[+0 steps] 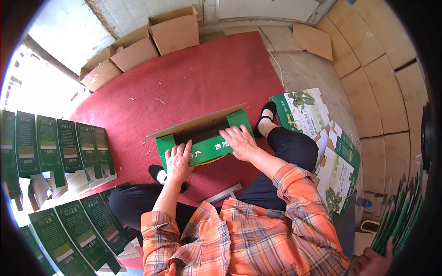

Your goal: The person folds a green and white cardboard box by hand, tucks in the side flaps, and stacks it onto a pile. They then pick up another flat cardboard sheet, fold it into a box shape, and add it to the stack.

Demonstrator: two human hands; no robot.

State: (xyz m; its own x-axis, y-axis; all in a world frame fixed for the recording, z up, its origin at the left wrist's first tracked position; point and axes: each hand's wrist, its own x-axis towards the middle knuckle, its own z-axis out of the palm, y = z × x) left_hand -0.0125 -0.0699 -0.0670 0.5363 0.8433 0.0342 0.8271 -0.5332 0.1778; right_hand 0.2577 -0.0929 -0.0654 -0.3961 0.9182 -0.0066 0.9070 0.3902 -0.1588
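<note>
In front of me sits a green cardboard box (207, 153) with white lettering, its top open and dark inside. Its long back flap (198, 120) stands up, showing bare brown board. My left hand (178, 162) grips the left part of the front panel, fingers at its upper edge. Near the right end, my right hand (239, 143) holds the same panel with its fingers over the edge. A yellow cord (212, 161) shows below the panel. Both thumbs are partly hidden.
Green cartons (69, 230) stand in rows at left. Flattened printed cartons (334, 170) lie at right. Brown boxes (175, 34) line the back and are stacked at right (382, 87). Another person's hand (377, 261) holds green cartons (398, 221) at lower right. Red carpet (207, 69) covers the floor.
</note>
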